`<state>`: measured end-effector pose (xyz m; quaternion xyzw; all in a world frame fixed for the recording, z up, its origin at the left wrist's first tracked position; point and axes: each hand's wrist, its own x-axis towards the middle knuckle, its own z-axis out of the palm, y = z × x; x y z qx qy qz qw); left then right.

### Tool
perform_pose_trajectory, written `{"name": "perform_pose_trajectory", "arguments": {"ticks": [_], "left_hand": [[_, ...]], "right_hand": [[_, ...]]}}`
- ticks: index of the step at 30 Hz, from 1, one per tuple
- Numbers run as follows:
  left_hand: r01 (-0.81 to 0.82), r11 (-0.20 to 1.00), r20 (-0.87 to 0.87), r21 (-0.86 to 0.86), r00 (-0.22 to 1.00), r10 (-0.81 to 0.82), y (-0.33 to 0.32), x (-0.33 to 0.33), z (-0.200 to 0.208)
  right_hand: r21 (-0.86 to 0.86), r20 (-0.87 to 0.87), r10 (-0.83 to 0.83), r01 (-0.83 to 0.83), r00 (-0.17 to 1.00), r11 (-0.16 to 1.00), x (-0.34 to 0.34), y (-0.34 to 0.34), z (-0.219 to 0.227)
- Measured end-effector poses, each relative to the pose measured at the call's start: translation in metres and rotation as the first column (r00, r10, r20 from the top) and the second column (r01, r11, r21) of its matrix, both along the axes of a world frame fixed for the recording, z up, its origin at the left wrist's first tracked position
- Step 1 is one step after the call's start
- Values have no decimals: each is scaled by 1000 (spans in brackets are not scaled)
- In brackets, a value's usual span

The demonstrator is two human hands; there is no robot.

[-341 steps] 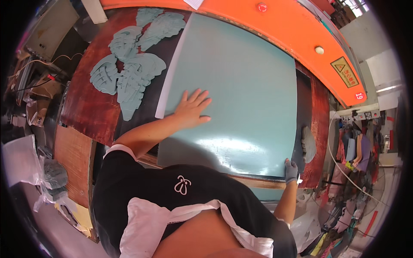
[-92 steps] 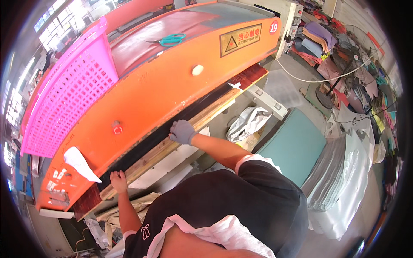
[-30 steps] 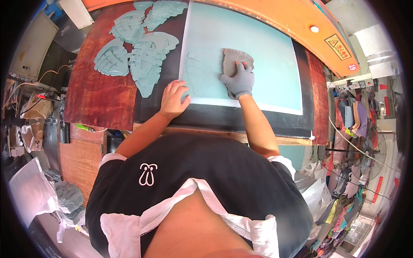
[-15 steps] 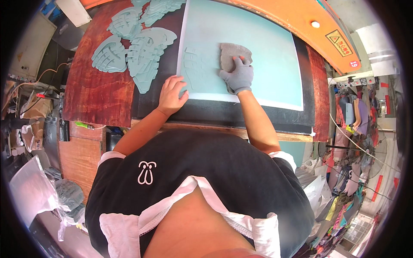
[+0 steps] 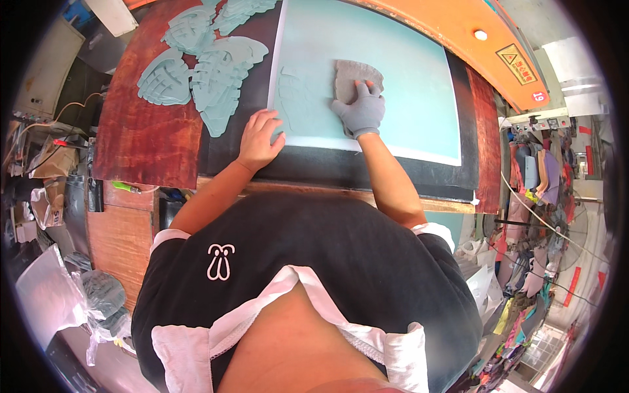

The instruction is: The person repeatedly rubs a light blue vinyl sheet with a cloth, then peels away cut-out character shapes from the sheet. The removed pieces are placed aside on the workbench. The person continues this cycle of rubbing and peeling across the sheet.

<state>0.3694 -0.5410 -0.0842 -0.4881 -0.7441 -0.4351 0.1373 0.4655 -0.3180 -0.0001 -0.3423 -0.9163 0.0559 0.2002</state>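
A light teal sheet (image 5: 406, 98) with a white border lies flat on a black mat (image 5: 314, 162). My right hand (image 5: 364, 112), in a grey glove with bare fingertips, grips the near part of a grey, rough-edged slab (image 5: 350, 72) on the sheet. What kind of slab it is, I cannot tell. My left hand (image 5: 260, 139) is bare and rests at the sheet's near left corner, fingers a little apart, holding nothing I can see. Between the hands, faint shaped outlines (image 5: 293, 92) mark the sheet.
Stacks of teal cut pieces (image 5: 223, 75) lie to the left on the mat and a reddish wooden board (image 5: 154, 137). An orange machine beam (image 5: 485, 49) spans the far right side. Coloured scraps (image 5: 527, 170) hang at right; a clear plastic bag (image 5: 52, 288) is at lower left.
The whole view has shifted slightly. Both hands and the slab keep nearly the same places on the sheet.
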Motion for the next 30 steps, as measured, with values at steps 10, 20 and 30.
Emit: {"name": "perform_pose_trajectory", "arguments": {"ticks": [10,20,30], "left_hand": [[21,997,3,-70,1000,-21,-6,34,8],[31,992,-51,-125,998,-37,8,50,-23],[-121,985,-114,-120,988,107,64,82,-35]], "right_hand": [[-196,-437,74,-175,897,965,103,53,-11],[278,-340,239,-145,910,950,206,45,-93],[283,-407,371,-271,835,920,187,93,-100]]}}
